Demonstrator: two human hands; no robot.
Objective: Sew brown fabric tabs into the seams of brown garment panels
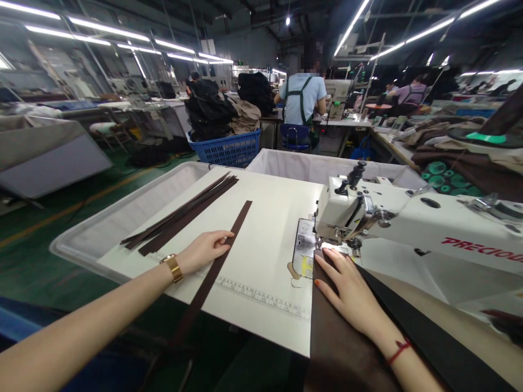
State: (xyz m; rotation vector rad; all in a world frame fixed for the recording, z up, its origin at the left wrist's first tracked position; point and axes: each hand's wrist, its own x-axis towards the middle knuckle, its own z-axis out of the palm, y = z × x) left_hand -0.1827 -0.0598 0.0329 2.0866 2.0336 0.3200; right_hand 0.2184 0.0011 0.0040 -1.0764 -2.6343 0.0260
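Observation:
My left hand (210, 250), with a gold watch at the wrist, pinches a long dark brown strip (212, 272) between thumb and fingers. That strip lies across the white tabletop (269, 239) and hangs over its front edge. My right hand (345, 283) rests flat, fingers spread, on a brown piece of fabric (330, 337) beside the needle area of a white sewing machine (392, 212). The fabric's far edge reaches the presser foot, whose contact with it I cannot make out. A bundle of similar brown strips (188, 212) lies on the table's left side.
A printed ruler (261, 296) runs along the table's front. White troughs (85, 231) border the table. Behind stands a blue basket (229, 149) heaped with dark and tan fabric. A person (304, 98) sits at another machine farther back. Green thread cones (443, 177) are at right.

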